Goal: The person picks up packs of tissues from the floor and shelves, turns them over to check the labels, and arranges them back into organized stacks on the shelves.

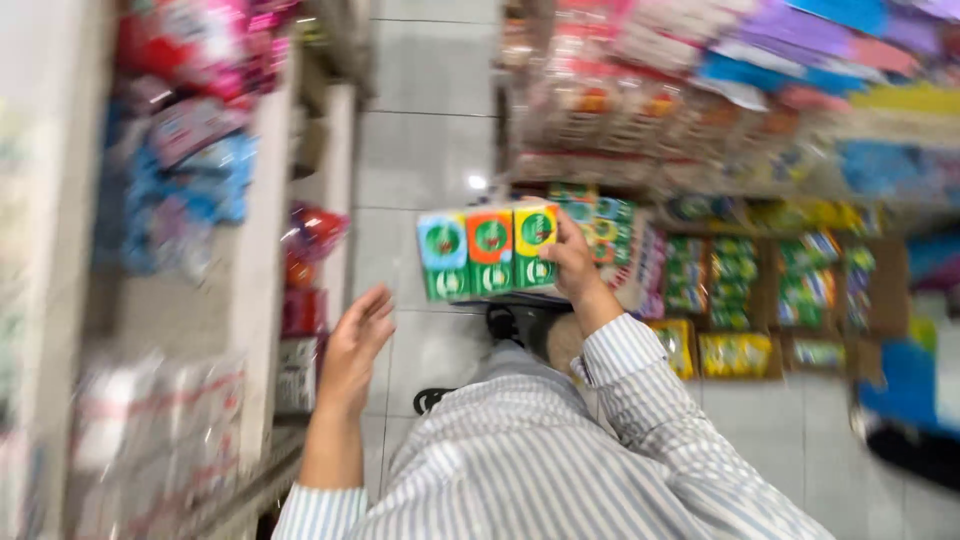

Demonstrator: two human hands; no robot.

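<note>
Looking down: a shop aisle seen from above, the whole view smeared by motion blur.
Right hand: the right hand point(572, 262) is closed around one end of a shrink-wrapped multipack of small cartons point(488, 252), thumb on the near face, fingers behind it out of sight.
Multipack: three cartons side by side, tops blue, orange and yellow, lower halves green, each with a round emblem. It is held level in the air over the aisle, in front of the right-hand shelving and clear of it.
Left hand: the left hand point(355, 348) is spread open, fingers loosely apart, palm turned towards the pack. It holds nothing and touches nothing; it sits below and to the left of the pack, near it but apart.
Clothing: a blue-and-white striped long-sleeved shirt point(530, 460) covers both arms and the torso.
Floor: pale glossy tiled floor point(425, 140) with one bright reflection of a light.
Right shelving: open brown cardboard boxes point(770, 300) of green and yellow packets sit low, with rows of bagged goods in pink, purple and blue above; detail is too blurred to tell.
Left shelving: a pale shelf unit point(262, 250) carries red, pink and blue packets, also blurred.
</note>
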